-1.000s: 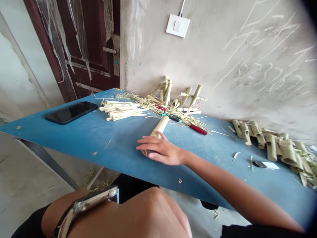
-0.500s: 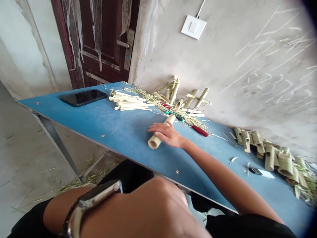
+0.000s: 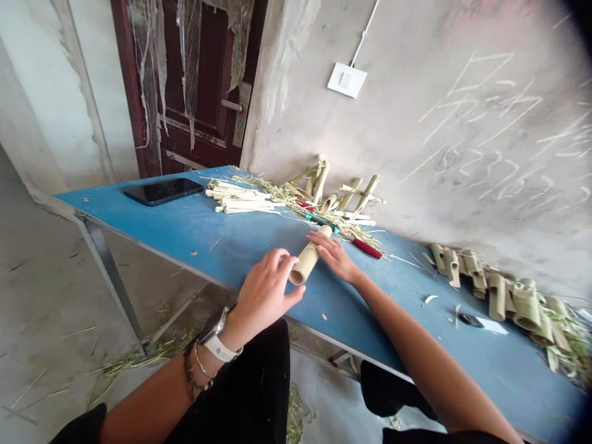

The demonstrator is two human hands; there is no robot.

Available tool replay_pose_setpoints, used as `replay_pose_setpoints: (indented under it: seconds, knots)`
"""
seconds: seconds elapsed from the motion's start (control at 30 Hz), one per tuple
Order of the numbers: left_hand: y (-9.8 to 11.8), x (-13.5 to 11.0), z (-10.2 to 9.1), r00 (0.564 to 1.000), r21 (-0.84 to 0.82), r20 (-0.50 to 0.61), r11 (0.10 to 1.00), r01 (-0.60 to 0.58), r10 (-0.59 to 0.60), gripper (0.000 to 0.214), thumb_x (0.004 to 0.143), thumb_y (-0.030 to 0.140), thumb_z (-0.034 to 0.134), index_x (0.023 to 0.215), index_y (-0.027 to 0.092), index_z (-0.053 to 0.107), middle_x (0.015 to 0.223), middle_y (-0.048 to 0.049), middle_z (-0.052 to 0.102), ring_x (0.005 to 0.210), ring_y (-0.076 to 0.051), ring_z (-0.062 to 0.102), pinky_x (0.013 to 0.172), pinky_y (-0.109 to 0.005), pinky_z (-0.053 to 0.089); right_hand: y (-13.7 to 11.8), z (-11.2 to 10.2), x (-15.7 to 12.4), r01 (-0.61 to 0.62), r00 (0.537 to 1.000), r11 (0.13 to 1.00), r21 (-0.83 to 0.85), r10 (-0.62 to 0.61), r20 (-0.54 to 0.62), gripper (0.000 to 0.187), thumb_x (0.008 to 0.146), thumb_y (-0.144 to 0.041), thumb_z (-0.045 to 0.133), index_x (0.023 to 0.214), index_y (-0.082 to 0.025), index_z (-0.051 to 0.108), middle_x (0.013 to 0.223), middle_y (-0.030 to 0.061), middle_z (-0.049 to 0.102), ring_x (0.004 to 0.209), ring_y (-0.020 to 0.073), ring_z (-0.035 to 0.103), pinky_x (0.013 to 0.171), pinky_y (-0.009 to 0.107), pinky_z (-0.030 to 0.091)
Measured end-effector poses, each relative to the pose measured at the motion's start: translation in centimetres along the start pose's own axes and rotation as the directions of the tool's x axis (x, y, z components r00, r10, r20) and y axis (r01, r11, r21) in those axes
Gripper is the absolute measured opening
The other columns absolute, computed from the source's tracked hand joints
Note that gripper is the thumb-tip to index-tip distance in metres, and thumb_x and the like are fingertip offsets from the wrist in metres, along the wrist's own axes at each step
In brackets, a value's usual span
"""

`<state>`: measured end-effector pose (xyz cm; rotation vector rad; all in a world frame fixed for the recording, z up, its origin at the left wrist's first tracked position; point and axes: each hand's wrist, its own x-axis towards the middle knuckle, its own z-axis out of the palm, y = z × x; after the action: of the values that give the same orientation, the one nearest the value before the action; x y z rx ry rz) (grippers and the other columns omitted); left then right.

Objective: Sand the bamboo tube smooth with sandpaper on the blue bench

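A short pale bamboo tube (image 3: 308, 258) lies on the blue table (image 3: 231, 243), its hollow end toward me. My left hand (image 3: 266, 291) reaches its near end, fingers curled at the rim; whether they grip is unclear. My right hand (image 3: 333, 253) lies open along the tube's far side, fingers stretched and touching it. A watch and bracelets sit on my left wrist.
A black phone (image 3: 163, 190) lies at the table's far left. Split bamboo strips (image 3: 238, 198), shavings and a red-handled tool (image 3: 365, 246) lie behind the tube. Cut bamboo pieces (image 3: 504, 296) pile at the right by the wall. A dark door (image 3: 194, 92) stands behind.
My left hand has risen from my lap to the tube's near end. My right hand slid from the tube's near end toward its far end. The view shifted.
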<state>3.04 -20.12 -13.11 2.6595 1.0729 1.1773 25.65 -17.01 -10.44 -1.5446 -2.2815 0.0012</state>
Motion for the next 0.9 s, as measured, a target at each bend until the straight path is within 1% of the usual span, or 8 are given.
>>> replay_pose_setpoints:
  seconds: [0.1,0.17,0.33,0.4,0.5,0.63,0.77,0.9]
  knots:
    - [0.1,0.0,0.2,0.999,0.075,0.024,0.997,0.022,-0.024,0.027,0.083,0.032,0.056,0.102,0.015,0.049,0.094,-0.0084,0.059,0.09,-0.024,0.058,0.075,-0.036,0.048,-3.7,0.5,-0.4,0.228,0.968,0.972,0.063,-0.233,0.09,0.049,0.095,-0.046,0.024,0.136,-0.024,0.04,0.14,0.0046,0.042,0.134,0.021,0.029,0.11,0.048,0.014]
    - [0.0,-0.2,0.4,0.999,0.089,-0.004,0.995,0.049,-0.049,0.016,0.086,0.031,0.051,0.093,0.016,0.05,0.086,-0.0059,0.06,0.083,-0.022,0.059,0.071,-0.033,0.047,-4.2,0.6,-0.3,0.279,0.951,0.957,0.082,-0.287,0.116,0.047,0.095,-0.044,0.026,0.136,-0.026,0.04,0.138,0.0035,0.045,0.132,0.022,0.032,0.111,0.049,0.009]
    - [0.4,-0.5,0.6,1.0,0.048,0.017,0.999,0.011,-0.012,0.01,0.087,0.024,0.049,0.095,0.02,0.053,0.091,-0.0015,0.061,0.084,-0.018,0.058,0.072,-0.029,0.043,1.0,0.4,0.1,-0.049,0.998,0.999,0.003,0.049,-0.029,0.049,0.095,-0.044,0.02,0.139,-0.027,0.035,0.139,0.0075,0.043,0.131,0.0269,0.034,0.107,0.059,0.015]
    - [0.5,-0.4,0.5,0.999,0.054,0.04,0.999,0.006,-0.008,0.011,0.086,0.025,0.051,0.095,0.02,0.054,0.089,-0.0016,0.061,0.085,-0.018,0.057,0.073,-0.03,0.043,2.1,0.6,0.1,-0.057,0.998,0.998,0.014,0.058,-0.025,0.054,0.095,-0.045,0.017,0.143,-0.022,0.028,0.142,0.0102,0.039,0.131,0.0249,0.033,0.107,0.053,0.023]
    - [0.6,-0.4,0.4,0.998,0.069,0.061,0.997,0.031,-0.035,0.012,0.085,0.029,0.053,0.088,0.018,0.053,0.083,-0.0021,0.06,0.082,-0.02,0.057,0.07,-0.032,0.043,0.9,0.9,0.1,-0.009,1.0,0.999,0.037,0.008,0.011,0.056,0.095,-0.046,0.016,0.143,-0.019,0.028,0.146,0.0086,0.031,0.134,0.0194,0.028,0.11,0.041,0.026]
    - [0.4,-0.3,0.3,0.998,0.068,0.026,0.996,0.063,-0.065,0.018,0.086,0.031,0.051,0.097,0.017,0.052,0.088,-0.0036,0.061,0.083,-0.019,0.058,0.071,-0.031,0.045,-0.8,0.6,0.1,0.011,0.998,1.0,0.019,-0.012,0.061,0.051,0.096,-0.044,0.021,0.14,-0.023,0.033,0.143,0.0063,0.036,0.132,0.0198,0.031,0.109,0.044,0.026]
    - [0.5,0.2,0.2,0.993,0.093,0.071,0.992,0.087,-0.094,0.023,0.085,0.032,0.053,0.101,0.016,0.052,0.088,-0.0055,0.062,0.084,-0.021,0.059,0.07,-0.031,0.045,1.2,-0.1,-0.5,-0.045,0.994,0.997,-0.057,0.051,0.101,0.049,0.09,-0.04,0.041,0.134,-0.02,0.042,0.137,0.0117,0.043,0.127,0.0276,0.038,0.105,0.053,0.027]
    - [0.3,0.8,-0.3,0.984,0.158,0.103,0.979,0.126,-0.143,0.014,0.083,0.026,0.053,0.092,0.016,0.056,0.083,-0.0051,0.062,0.082,-0.021,0.06,0.066,-0.028,0.044,3.6,-0.6,-0.6,-0.043,0.988,0.993,-0.107,0.059,0.145,0.041,0.086,-0.033,0.051,0.125,-0.018,0.052,0.128,0.0101,0.053,0.118,0.0232,0.048,0.102,0.042,0.036]
